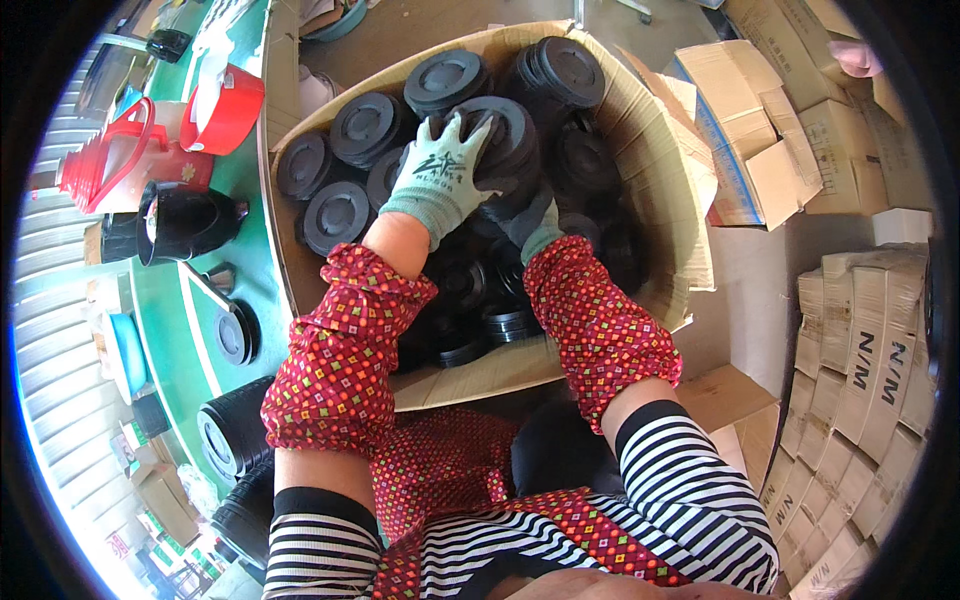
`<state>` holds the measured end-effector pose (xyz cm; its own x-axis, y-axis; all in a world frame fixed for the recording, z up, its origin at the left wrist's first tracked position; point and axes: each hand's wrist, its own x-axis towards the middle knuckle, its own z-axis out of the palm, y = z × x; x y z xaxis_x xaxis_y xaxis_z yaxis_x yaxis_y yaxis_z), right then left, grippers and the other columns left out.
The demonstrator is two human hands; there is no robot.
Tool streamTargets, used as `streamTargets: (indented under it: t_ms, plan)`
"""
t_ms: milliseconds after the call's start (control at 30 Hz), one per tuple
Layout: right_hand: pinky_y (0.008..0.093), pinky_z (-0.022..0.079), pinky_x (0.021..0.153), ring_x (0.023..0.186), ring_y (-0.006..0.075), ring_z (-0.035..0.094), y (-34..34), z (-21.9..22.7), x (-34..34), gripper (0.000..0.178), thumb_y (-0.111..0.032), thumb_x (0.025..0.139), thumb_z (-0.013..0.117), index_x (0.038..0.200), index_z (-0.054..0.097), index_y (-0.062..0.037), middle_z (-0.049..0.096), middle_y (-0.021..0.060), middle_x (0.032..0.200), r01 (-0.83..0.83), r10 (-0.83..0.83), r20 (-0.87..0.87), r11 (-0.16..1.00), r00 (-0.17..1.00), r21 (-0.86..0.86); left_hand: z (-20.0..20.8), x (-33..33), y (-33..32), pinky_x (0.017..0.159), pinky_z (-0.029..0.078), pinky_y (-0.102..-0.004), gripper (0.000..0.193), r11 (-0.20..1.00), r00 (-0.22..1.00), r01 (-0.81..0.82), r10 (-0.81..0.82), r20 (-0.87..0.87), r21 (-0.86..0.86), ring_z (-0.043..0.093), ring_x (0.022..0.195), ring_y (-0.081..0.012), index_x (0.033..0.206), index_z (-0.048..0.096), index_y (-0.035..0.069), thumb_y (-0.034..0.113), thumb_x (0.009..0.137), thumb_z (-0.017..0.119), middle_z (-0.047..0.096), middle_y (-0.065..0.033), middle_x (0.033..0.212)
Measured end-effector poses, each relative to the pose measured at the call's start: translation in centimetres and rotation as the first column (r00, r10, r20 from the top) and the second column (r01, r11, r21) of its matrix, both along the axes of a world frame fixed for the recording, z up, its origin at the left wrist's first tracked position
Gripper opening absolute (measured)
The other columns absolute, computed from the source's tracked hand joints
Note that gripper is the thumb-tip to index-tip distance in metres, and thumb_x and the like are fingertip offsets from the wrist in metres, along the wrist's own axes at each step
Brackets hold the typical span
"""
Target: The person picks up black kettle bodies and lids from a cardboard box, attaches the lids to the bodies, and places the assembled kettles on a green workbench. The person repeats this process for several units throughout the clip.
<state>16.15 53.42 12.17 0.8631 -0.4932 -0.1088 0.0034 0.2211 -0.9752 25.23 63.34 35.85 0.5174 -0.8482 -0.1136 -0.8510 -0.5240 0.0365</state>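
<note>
A large open cardboard box [690,240] in front of me is filled with stacks of round black plastic lids [366,122]. Both hands wear pale green knit gloves with dark palms. My left hand [442,172] curves over the near left side of a stack of black lids [512,140] in the middle, its fingers bent around the rim. From the lower right, my right hand [532,222] grips the same stack, its fingers partly hidden. This stack stands tilted above the others. Below my wrists, more lids [508,322] lie deeper in the box, in shadow.
On the left runs a green table [165,310] with a red jug [110,160], a red container [228,110], a black pot [185,222] and a loose black disc [236,334]. Black stacks [235,430] lie at its near end. Cartons [860,340] are piled on the right; an opened carton [750,130] stands behind.
</note>
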Motion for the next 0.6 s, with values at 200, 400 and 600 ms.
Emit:
streamTargets:
  t_ms: [200,400,600]
  plan:
    - [0.0442,0.050,0.112,0.131,0.0263,0.063,0.1,2.6,-0.1,0.052,-0.038,0.099,0.064,0.137,0.064,-0.0022,0.070,0.0106,0.134,0.131,-0.131,-0.001,0.984,0.991,0.124,0.2,-1.2,0.3,0.117,0.044,-0.0549,0.085,0.983,0.999,0.032,-0.029,0.020,-0.179,0.046,0.139,-0.0515,0.156,0.052,0.019,0.048,0.083,0.084,0.051,-0.0227,0.157]
    - [0.0482,0.052,0.108,0.127,0.0295,0.062,-0.4,2.9,-3.6,0.055,-0.048,0.107,0.048,0.142,0.058,-0.0073,0.065,0.0112,0.139,0.273,-0.358,0.060,0.799,0.932,0.536,3.5,-4.2,2.8,0.117,0.042,-0.0573,0.091,0.939,0.999,-0.014,-0.003,-0.050,-0.344,0.045,0.138,-0.0528,0.155,0.052,0.017,0.046,0.077,0.088,0.050,-0.0249,0.153]
    - [0.0475,0.029,0.128,0.150,0.0320,0.040,-2.8,8.6,-10.1,0.076,-0.060,0.107,0.043,0.162,0.039,-0.0079,0.045,0.0122,0.164,0.246,-0.284,-0.045,0.727,0.958,0.641,8.5,-10.4,7.7,0.114,0.040,-0.0635,0.088,0.834,0.988,-0.099,0.018,-0.151,-0.544,0.042,0.138,-0.0576,0.147,0.057,0.018,0.045,0.070,0.090,0.046,-0.0274,0.151]
